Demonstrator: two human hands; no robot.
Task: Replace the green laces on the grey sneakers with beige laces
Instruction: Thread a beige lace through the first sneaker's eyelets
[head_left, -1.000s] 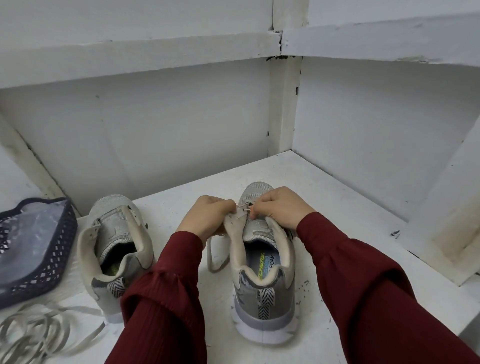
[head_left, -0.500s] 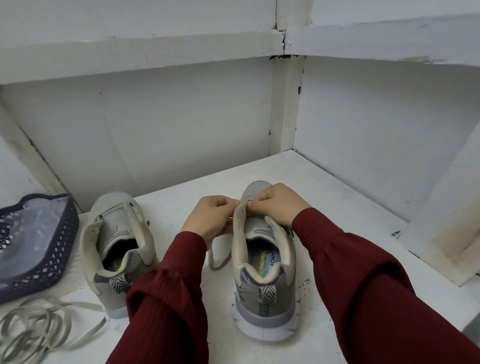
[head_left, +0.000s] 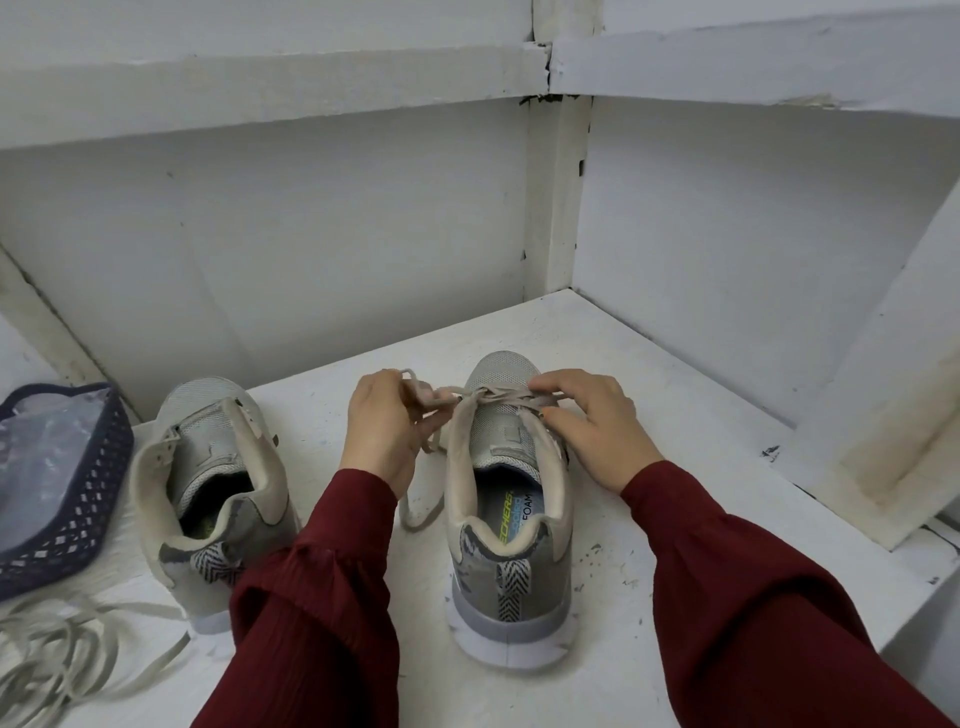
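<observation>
- Status: centre sneaker stands heel toward the camera on the shelf, between the two hands. A beige lace crosses its upper eyelets above the tongue.
- Left hand: fingers curled round one end of the lace. A small loop rises above the knuckles, and the tail hangs down to the shelf beside the sneaker.
- Right hand: forefinger and thumb pinch the other strand at the right edge of the eyelets; the remaining fingers are loosely spread over the collar.
- Judgement: lacing of this sneaker appears finished or nearly so; the step in hand looks like tensioning or tying at the top. The lower eyelet rows are hidden by the tongue and hands, so full threading cannot be confirmed.
- Second sneaker: stands to the left, well apart from the hands, tongue exposed. No lace shows in it, green or beige.
- Loose lace: a pale coil lies at the lower left, just beside the second sneaker's heel. Judged to be the beige lace for that sneaker.
- Green laces: none in view. Whether they lie in the basket at far left cannot be told.
- Remaining work, as judged: secure the ends on the centre sneaker, then thread the second sneaker in full.
</observation>
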